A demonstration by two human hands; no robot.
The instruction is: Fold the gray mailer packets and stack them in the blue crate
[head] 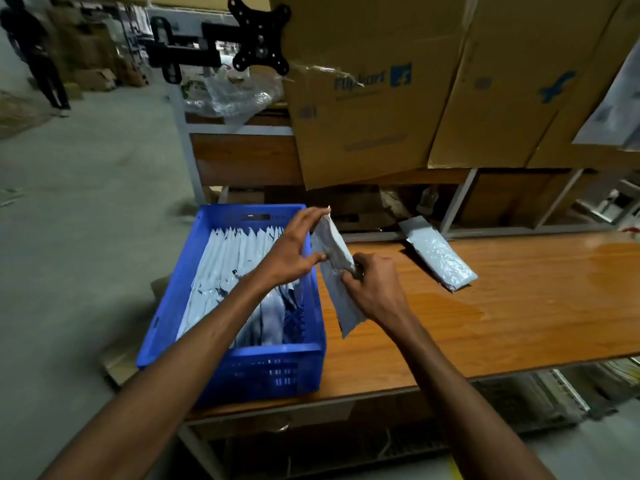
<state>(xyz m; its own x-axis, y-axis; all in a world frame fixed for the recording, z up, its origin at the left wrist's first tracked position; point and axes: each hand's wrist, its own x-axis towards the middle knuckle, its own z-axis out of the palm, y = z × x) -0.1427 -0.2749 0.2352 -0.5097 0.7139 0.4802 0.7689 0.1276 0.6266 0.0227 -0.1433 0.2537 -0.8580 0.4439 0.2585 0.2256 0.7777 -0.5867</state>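
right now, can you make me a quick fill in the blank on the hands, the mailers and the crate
1. Both hands, the left hand and the right hand, hold one gray mailer packet above the ____ table.
2. The folded packets stand in a row inside the ____ crate.
3. Another mailer packet lies on the table to the ____ of the hands.

Missing words: wooden; blue; right
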